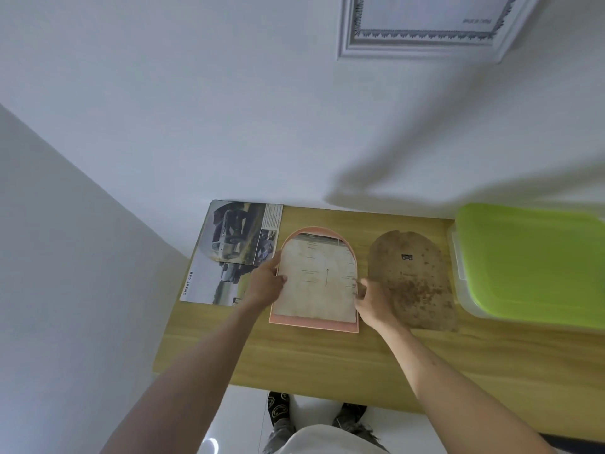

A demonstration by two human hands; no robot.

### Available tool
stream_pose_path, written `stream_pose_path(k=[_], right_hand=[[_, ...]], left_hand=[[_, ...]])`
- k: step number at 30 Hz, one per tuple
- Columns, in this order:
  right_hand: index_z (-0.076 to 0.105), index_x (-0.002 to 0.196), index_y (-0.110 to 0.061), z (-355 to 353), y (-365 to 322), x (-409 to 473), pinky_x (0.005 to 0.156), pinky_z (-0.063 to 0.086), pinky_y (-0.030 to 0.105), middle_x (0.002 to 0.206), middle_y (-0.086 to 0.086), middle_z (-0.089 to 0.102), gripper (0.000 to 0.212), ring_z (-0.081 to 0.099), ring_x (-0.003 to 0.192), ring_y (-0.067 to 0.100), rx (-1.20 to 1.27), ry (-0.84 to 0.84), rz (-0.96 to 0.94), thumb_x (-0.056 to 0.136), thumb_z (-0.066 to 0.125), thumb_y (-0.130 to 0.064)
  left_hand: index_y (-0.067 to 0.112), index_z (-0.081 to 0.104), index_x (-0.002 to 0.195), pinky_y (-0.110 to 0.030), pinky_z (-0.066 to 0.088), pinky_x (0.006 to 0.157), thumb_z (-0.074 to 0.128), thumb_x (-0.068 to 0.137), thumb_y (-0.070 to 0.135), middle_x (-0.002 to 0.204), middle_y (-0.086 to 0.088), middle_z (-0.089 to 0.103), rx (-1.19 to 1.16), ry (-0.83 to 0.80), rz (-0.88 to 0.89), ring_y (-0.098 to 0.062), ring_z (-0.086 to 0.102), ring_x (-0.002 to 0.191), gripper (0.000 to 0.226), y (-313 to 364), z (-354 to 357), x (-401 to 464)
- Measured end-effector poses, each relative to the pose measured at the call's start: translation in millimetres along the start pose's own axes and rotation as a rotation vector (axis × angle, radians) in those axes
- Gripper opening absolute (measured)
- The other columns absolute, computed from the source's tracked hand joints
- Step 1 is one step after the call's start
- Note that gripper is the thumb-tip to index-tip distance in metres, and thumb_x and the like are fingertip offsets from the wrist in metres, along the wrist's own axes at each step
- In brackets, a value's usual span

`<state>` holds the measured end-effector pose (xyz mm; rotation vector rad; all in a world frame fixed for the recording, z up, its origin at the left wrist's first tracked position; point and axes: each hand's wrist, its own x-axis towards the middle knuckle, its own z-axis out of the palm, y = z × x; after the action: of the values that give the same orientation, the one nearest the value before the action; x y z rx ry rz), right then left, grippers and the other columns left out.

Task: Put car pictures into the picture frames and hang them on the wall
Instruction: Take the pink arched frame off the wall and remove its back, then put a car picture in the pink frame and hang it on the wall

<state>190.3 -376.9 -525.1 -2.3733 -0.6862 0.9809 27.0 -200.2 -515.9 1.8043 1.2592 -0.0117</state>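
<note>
Hands on the arched pale sheet (316, 283) lying in the pink arch frame (340, 327) mid-table (327, 365), left hand (265, 283) pinching its left edge, right hand (371, 301) gripping its right edge, car magazine page (229, 253) just left, brown backing board (414, 280) right.

Wooden table (327, 365) against white walls (163, 109), glossy white floor (242, 417).

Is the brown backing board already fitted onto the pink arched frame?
No, the backing board lies on the table, right of the pink frame.
</note>
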Motion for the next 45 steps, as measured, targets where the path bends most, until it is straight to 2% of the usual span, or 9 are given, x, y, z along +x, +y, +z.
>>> stream_pose_path(k=[6,9,12,16,20,32,37,42,45], right_hand=[[0.040,0.149,-0.012,15.8,-1.5,3.6,0.063,0.053,0.026,0.132,0.013,0.061,0.056,0.065,0.079,0.019,-0.107,0.036,-0.008,0.095,0.053,-0.001],[0.032,0.153,-0.013,23.1,-4.6,2.7,0.093,0.050,0.038,0.136,0.016,0.052,0.057,0.056,0.118,0.031,-0.265,0.009,-0.021,0.100,0.051,-0.015],[0.025,0.154,-0.013,31.8,-5.9,0.8,0.092,0.048,0.037,0.128,0.017,0.045,0.060,0.049,0.120,0.031,-0.361,-0.007,0.001,0.102,0.048,-0.029],[0.012,0.157,-0.009,44.0,-12.0,-0.7,0.098,0.046,0.038,0.138,0.020,0.031,0.071,0.037,0.129,0.033,-0.367,-0.013,0.071,0.101,0.047,-0.037],[0.026,0.152,-0.005,53.7,-19.4,1.6,0.103,0.044,0.038,0.138,0.019,0.028,0.067,0.033,0.129,0.033,-0.318,0.043,0.123,0.099,0.049,-0.038],[0.060,0.131,-0.010,51.7,-25.8,-4.4,0.112,0.037,0.045,0.157,0.016,0.024,0.048,0.027,0.143,0.037,-0.217,0.117,0.052,0.098,0.043,-0.040],[0.061,0.132,-0.013,51.8,-34.2,-11.2,0.109,0.041,0.045,0.150,0.013,0.041,0.049,0.040,0.136,0.032,-0.131,0.168,0.047,0.095,0.045,-0.041],[0.051,0.131,-0.029,44.4,-46.1,-20.2,0.087,0.055,0.041,0.123,-0.006,0.063,0.054,0.063,0.103,0.016,0.359,0.238,0.135,0.080,0.058,-0.046],[0.043,0.135,-0.023,35.2,-48.1,-19.7,0.078,0.051,0.029,0.121,-0.001,0.058,0.065,0.060,0.101,0.013,0.544,0.275,0.156,0.079,0.074,-0.027]], left_hand=[[0.009,0.027,0.149,-0.043,0.048,0.088,0.048,0.095,0.007,0.139,-0.019,0.035,0.416,0.040,0.021,-0.037,0.056,0.109,0.058,0.7,19.3,5.3],[0.005,0.030,0.145,-0.044,0.049,0.089,0.046,0.095,0.010,0.139,-0.018,0.037,0.468,0.064,0.031,-0.035,0.053,0.114,0.053,-0.7,25.7,3.2],[0.005,0.036,0.140,-0.043,0.049,0.091,0.049,0.097,0.023,0.138,-0.016,0.040,0.490,0.095,0.076,-0.032,0.049,0.119,0.048,-4.5,29.6,0.4],[0.002,0.030,0.142,-0.040,0.048,0.097,0.062,0.089,0.048,0.136,-0.014,0.035,0.528,0.042,0.112,-0.030,0.041,0.123,0.077,-15.0,34.2,-0.7],[0.008,0.026,0.146,-0.039,0.038,0.103,0.065,0.086,0.050,0.136,-0.013,0.031,0.525,0.017,0.103,-0.031,0.033,0.125,0.083,-22.2,38.8,0.6],[0.030,0.054,0.135,-0.038,0.021,0.110,0.067,0.088,0.032,0.149,-0.004,0.021,0.272,0.152,0.149,-0.027,0.018,0.130,0.049,-24.7,33.5,-12.5],[0.019,0.050,0.141,-0.033,0.034,0.104,0.068,0.088,0.021,0.135,-0.004,0.050,0.011,0.104,0.175,-0.023,0.034,0.125,0.057,-19.4,28.9,-15.6],[0.017,0.049,0.142,-0.034,0.046,0.103,0.075,0.082,0.022,0.133,0.000,0.054,-0.294,0.076,0.084,-0.017,0.052,0.121,0.066,-12.8,15.1,-17.3],[0.016,0.050,0.139,-0.026,0.056,0.076,0.073,0.085,0.021,0.119,-0.001,0.064,-0.489,0.084,0.015,-0.017,0.064,0.102,0.059,-10.7,4.0,-14.6]])
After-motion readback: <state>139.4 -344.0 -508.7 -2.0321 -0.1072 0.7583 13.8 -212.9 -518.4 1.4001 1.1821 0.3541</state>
